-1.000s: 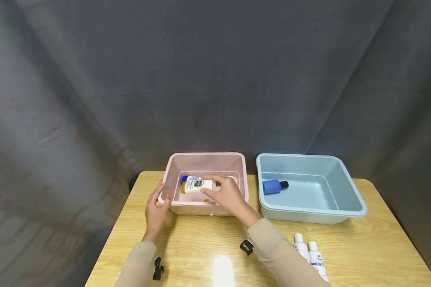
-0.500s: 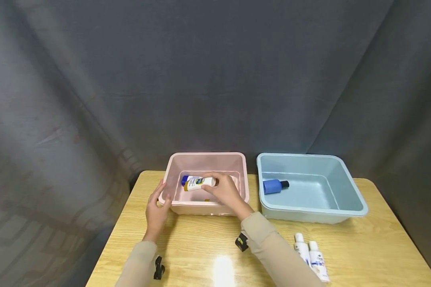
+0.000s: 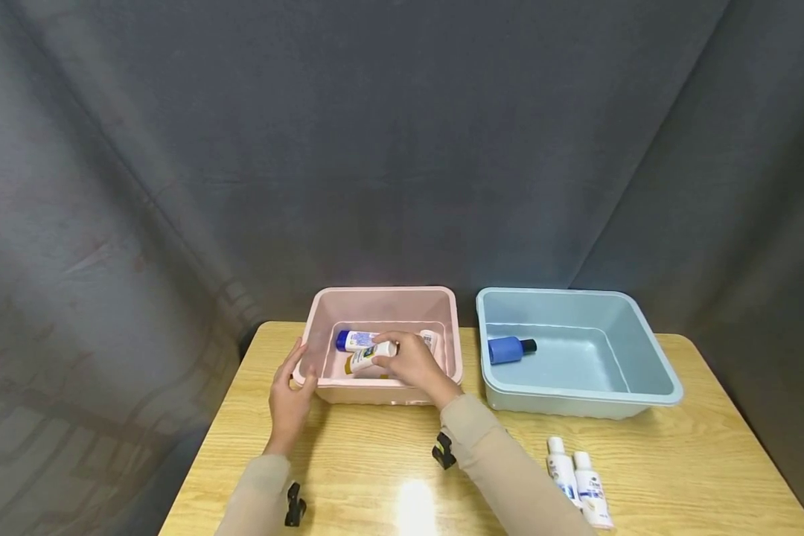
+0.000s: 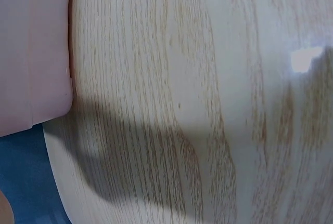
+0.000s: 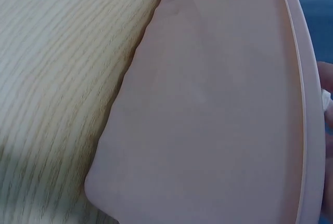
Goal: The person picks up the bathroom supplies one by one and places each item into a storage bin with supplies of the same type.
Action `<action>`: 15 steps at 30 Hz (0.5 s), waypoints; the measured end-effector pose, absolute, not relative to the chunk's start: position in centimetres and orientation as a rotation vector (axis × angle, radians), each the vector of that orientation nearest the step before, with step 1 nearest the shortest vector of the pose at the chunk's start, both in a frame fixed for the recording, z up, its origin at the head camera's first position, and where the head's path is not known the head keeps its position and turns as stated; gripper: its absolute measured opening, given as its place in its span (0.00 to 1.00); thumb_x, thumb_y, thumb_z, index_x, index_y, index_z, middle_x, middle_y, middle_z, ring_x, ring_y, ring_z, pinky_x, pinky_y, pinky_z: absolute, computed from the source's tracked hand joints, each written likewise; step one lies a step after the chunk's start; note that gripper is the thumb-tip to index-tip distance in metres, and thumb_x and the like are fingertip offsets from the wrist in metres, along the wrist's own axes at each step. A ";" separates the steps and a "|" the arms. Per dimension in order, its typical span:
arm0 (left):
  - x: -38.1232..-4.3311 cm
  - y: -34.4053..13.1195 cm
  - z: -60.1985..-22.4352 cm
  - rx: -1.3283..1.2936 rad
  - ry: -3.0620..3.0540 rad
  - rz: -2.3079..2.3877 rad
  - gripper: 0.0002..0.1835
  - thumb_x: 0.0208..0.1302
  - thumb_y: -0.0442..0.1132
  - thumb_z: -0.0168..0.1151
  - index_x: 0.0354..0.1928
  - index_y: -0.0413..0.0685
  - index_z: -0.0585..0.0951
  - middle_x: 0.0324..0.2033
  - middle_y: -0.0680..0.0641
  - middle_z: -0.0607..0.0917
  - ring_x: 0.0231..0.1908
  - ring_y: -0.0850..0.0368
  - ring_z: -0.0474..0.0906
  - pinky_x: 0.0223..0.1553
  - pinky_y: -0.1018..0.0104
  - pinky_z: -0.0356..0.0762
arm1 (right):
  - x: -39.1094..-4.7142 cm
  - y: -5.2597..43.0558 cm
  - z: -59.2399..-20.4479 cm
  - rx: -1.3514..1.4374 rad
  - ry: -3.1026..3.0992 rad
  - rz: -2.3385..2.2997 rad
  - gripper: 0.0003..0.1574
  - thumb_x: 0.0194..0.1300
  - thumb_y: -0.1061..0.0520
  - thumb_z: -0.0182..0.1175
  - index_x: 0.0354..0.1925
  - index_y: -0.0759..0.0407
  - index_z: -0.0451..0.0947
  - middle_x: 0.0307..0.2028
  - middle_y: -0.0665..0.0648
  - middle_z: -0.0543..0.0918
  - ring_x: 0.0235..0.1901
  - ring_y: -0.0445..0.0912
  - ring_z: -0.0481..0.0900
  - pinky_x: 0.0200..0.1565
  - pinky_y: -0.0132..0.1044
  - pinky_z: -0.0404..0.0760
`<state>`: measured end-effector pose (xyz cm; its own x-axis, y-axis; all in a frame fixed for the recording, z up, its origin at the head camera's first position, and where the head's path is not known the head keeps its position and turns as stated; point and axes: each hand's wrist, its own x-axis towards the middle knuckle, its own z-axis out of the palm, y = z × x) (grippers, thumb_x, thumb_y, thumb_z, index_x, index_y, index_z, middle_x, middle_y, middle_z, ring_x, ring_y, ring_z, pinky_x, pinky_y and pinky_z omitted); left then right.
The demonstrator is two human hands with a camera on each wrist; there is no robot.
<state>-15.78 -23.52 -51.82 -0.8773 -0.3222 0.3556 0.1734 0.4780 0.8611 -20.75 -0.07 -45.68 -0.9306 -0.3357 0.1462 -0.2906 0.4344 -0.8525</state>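
one gripped bottle's label (image 3: 367,357): head only

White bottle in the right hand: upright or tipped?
Tipped: in the head view, the white bottle slants in the right hand, amber end pointing leftward. Whether it touches the pink bin, I cannot tell.

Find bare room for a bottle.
Free: the blue bin, right of the blue bottle; the table, between the white bottles and its right edge. Crowded: the pink bin, where the right hand grips a gold-ended bottle near a blue-ended bottle.
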 end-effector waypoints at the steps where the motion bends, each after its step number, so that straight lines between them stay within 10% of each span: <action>1: -15.8 -23.5 -51.8 0.121 -2.248 -1.390 0.24 0.64 0.30 0.61 0.63 0.46 0.78 0.68 0.51 0.73 0.68 0.48 0.65 0.68 0.48 0.61 | -20.9 -0.1 -45.7 -0.574 2.609 -1.532 0.21 0.57 0.62 0.72 0.50 0.62 0.84 0.34 0.57 0.83 0.15 0.38 0.61 0.20 0.30 0.66; 8: -15.9 -23.4 -51.9 0.120 -2.256 -1.398 0.25 0.64 0.30 0.61 0.64 0.45 0.77 0.68 0.50 0.72 0.69 0.47 0.64 0.69 0.48 0.60 | -21.7 -0.3 -46.1 -0.536 2.496 -1.502 0.22 0.57 0.68 0.66 0.52 0.65 0.83 0.50 0.64 0.83 0.09 0.35 0.61 0.13 0.26 0.65; 15: -15.9 -23.4 -52.2 0.137 -2.245 -1.395 0.25 0.63 0.29 0.61 0.63 0.46 0.78 0.67 0.51 0.73 0.68 0.49 0.65 0.69 0.49 0.60 | -21.9 -0.7 -46.5 -0.557 2.467 -1.389 0.21 0.57 0.67 0.67 0.52 0.65 0.83 0.59 0.69 0.77 0.19 0.40 0.73 0.33 0.38 0.81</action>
